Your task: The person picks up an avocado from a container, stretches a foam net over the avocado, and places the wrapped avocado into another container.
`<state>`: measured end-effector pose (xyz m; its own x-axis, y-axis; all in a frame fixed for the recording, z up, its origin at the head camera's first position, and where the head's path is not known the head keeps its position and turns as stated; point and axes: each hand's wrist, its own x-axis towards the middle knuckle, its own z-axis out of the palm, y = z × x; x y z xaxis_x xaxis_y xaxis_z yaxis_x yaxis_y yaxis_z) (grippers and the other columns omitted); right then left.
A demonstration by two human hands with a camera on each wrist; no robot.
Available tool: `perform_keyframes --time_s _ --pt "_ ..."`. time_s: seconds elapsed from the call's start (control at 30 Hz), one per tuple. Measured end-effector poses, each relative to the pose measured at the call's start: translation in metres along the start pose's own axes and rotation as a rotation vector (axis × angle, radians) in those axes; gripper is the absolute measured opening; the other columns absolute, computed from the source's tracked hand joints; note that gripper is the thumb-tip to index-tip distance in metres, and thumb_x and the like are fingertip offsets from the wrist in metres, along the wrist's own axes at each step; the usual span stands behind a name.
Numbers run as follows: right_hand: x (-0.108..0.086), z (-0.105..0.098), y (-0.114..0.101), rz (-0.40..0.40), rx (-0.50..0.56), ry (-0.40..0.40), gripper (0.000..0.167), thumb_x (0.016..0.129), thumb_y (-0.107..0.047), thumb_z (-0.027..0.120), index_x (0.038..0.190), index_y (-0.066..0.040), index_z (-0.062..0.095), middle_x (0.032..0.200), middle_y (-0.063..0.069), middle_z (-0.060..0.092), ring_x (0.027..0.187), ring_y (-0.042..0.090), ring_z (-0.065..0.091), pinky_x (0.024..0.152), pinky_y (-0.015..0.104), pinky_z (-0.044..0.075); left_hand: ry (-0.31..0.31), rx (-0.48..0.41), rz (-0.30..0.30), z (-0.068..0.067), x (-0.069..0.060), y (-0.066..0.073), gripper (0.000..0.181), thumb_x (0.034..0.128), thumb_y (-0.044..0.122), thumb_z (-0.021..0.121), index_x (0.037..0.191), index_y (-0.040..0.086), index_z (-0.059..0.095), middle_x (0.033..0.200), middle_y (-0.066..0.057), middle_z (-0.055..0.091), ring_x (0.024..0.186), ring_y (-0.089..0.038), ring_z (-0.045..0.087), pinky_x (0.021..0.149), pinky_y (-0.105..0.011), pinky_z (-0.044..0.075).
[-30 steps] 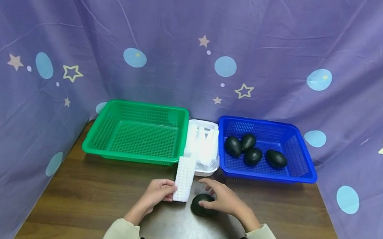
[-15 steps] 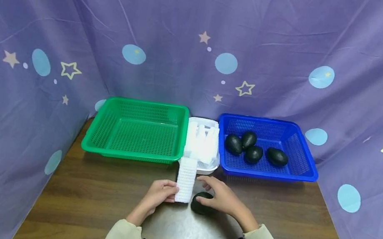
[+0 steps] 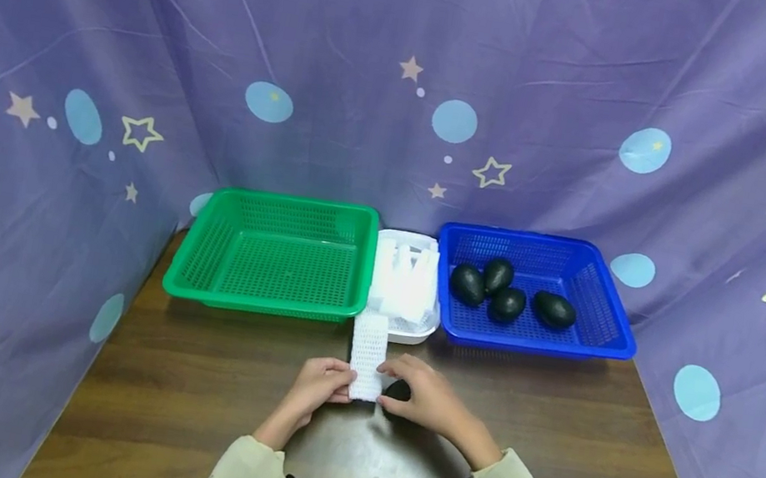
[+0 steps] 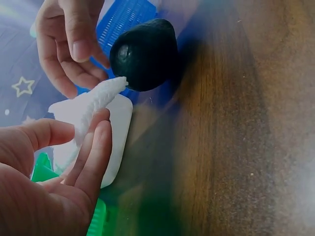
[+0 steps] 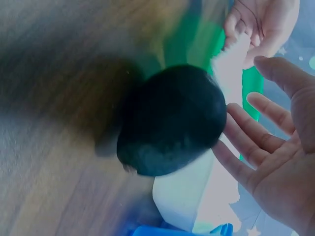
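Observation:
A white foam net sleeve [image 3: 369, 355] stands flattened in front of the white basket, its lower left edge pinched between the thumb and fingers of my left hand [image 3: 319, 385]. My right hand [image 3: 430, 399] is at the sleeve's right side, thumb and fingers spread apart, holding nothing. Beneath it, partly hidden in the head view, a dark avocado [image 3: 398, 391] lies on the table. The right wrist view shows this avocado [image 5: 172, 120] whole, beside the spread fingers [image 5: 251, 135]; whether they touch it is unclear.
At the back left stands a green basket [image 3: 265, 306]. A blue basket [image 3: 525, 346] at the back right holds several avocados [image 3: 554, 310]. Between them, a white basket [image 3: 412, 337] contains more foam sleeves [image 3: 409, 286]. A curtain [image 3: 357, 32] hangs behind.
My right hand has moved left from over the avocado to the sleeve's right edge, now covering more of the fruit. My left hand keeps its pinch on the sleeve, nearly still.

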<state>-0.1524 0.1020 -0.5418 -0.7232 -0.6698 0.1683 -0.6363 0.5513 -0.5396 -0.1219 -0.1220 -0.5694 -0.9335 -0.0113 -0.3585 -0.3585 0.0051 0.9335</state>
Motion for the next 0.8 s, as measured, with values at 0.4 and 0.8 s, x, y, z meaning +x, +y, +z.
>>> perform_keyframes --time_s 0.4,0.8 --pt "0.003 0.014 -0.005 -0.083 -0.097 0.073 0.034 0.084 -0.03 0.084 0.111 -0.011 0.073 0.106 0.001 0.069 0.096 0.013 0.064 0.083 0.03 0.056 -0.055 -0.04 -0.057 0.0 -0.005 0.007 0.03 0.0962 0.008 0.066 0.117 -0.013 0.064 0.087 -0.008 0.075 0.071 -0.008 0.07 0.068 -0.026 0.062" --pt "0.003 0.015 -0.008 -0.141 -0.061 0.129 0.02 0.087 -0.02 0.076 0.105 -0.01 0.076 0.1 0.001 0.073 0.09 0.014 0.067 0.081 0.031 0.056 -0.181 -0.072 0.0 0.004 -0.004 0.006 0.032 0.0935 0.009 0.071 0.115 -0.013 0.061 0.089 -0.005 0.075 0.077 -0.011 0.072 0.074 -0.028 0.062"
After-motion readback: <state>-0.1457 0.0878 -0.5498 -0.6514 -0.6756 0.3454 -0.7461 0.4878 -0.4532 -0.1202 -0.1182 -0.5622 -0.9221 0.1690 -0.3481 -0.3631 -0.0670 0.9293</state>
